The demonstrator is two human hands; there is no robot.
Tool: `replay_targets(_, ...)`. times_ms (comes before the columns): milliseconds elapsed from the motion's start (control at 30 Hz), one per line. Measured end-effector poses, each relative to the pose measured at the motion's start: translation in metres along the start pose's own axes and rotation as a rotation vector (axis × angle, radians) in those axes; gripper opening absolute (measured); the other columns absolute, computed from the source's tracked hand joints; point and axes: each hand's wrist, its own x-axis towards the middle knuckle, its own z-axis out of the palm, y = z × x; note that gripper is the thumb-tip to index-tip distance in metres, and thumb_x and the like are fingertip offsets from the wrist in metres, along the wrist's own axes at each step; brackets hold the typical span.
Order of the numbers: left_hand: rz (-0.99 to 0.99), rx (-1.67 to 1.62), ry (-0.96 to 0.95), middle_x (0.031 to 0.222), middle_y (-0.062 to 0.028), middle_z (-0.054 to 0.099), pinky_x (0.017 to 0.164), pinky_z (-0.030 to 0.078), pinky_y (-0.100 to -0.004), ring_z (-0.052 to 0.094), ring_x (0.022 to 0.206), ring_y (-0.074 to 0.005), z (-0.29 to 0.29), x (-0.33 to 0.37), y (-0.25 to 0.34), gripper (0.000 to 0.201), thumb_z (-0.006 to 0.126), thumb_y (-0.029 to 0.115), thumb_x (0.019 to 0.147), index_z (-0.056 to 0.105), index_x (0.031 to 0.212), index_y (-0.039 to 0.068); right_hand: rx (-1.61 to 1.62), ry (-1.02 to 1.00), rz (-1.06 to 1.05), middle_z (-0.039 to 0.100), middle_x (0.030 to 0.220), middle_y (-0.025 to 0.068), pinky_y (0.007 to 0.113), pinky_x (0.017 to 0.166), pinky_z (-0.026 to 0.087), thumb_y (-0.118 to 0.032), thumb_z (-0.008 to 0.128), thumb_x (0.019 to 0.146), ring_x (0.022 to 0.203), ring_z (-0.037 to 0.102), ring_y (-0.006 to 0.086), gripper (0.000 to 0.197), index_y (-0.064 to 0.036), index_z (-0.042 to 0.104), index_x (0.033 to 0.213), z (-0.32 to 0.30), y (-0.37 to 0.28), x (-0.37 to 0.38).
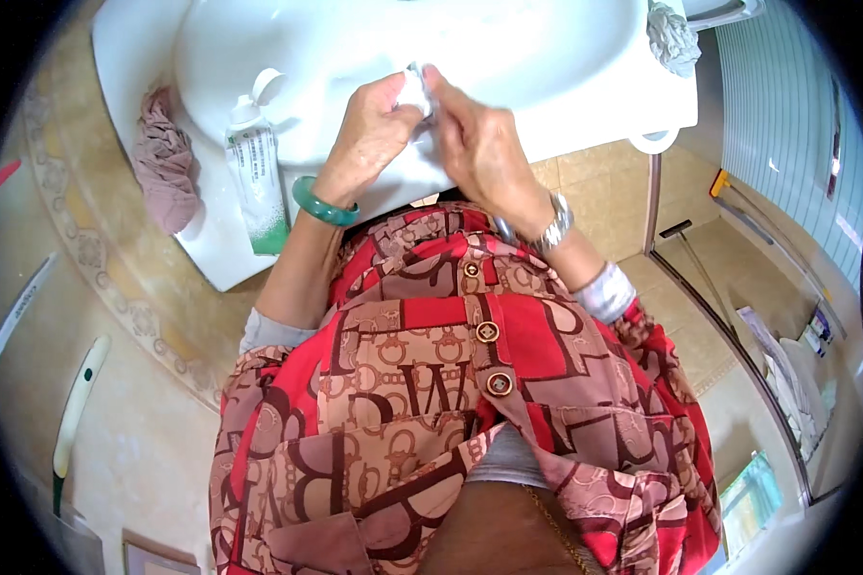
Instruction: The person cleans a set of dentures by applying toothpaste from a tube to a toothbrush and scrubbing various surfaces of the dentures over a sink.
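Observation:
Over the front rim of the white washbasin [585,134], my two hands meet. My left hand [372,123] is closed, thumb and fingers gripping a small white object [413,94] that may be a wad of cloth; its kind is unclear. Against the object's other side are the bent fingers of my right hand [489,149], slightly blurred, with the index finger at its top edge. To the left, a white and green squeeze tube [256,177] lies on the basin ledge with its flip cap open. Beside it sits a crumpled dusty-pink cloth [166,163].
A crumpled grey-white cloth or scrubber [674,40] rests on the basin's right corner. Beyond it are a ribbed glass panel [786,115], a squeegee with an orange end [718,182] and a long-handled tool [676,230] on the tiled floor. At left is a pale-handled brush [75,412].

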Motion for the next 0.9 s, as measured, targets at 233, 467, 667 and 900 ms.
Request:
replay_targets(233, 0.043, -0.065, -0.002, 0.065, 0.001, 0.051, 0.05, 0.036, -0.0251, 0.042, 0.058, -0.0072, 0.001, -0.001, -0.005, 0.013, 0.051, 0.0, 0.077, 0.059, 0.087, -0.002, 0.035, 0.095, -0.021, 0.056, 0.055, 0.0019, 0.022, 0.043, 0.043, 0.002, 0.047, 0.086, 0.044, 0.045, 0.0076, 0.04, -0.0027, 0.052, 0.125, 0.009, 0.004, -0.02)
replay_targets(467, 0.013, -0.021, -0.05, 0.07, 0.0001, 0.056, 0.054, 0.039, -0.0238, 0.047, 0.062, -0.0073, -0.002, -0.003, -0.001, 0.015, 0.05, -0.001, 0.077, 0.06, 0.088, -0.002, 0.065, 0.036, 0.03, 0.059, 0.057, 0.0168, 0.03, 0.041, 0.045, 0.002, 0.048, 0.084, 0.044, 0.058, 0.0202, 0.033, 0.0101, 0.052, 0.116, 0.003, -0.002, -0.012)
replay_targets(667, 0.022, -0.073, -0.01, 0.071, 0.0008, 0.055, 0.052, 0.038, -0.0236, 0.046, 0.061, -0.0069, 0.0, -0.002, 0.005, 0.015, 0.05, -0.001, 0.078, 0.061, 0.089, -0.002, 0.049, 0.073, 0.003, 0.056, 0.058, 0.0043, 0.022, 0.041, 0.04, 0.002, 0.047, 0.087, 0.044, 0.04, 0.0053, 0.04, -0.0017, 0.05, 0.127, 0.011, 0.01, 0.008)
replay_targets(900, -0.03, -0.107, -0.038, 0.078, 0.0017, 0.056, 0.056, 0.039, -0.0217, 0.047, 0.065, -0.0052, -0.002, 0.001, -0.004, 0.02, 0.05, -0.002, 0.079, 0.061, 0.095, -0.002, 0.061, 0.054, 0.052, 0.06, 0.058, 0.0068, 0.023, 0.036, 0.039, 0.001, 0.047, 0.087, 0.042, 0.046, 0.0076, 0.039, -0.0005, 0.051, 0.125, 0.01, 0.01, 0.007)
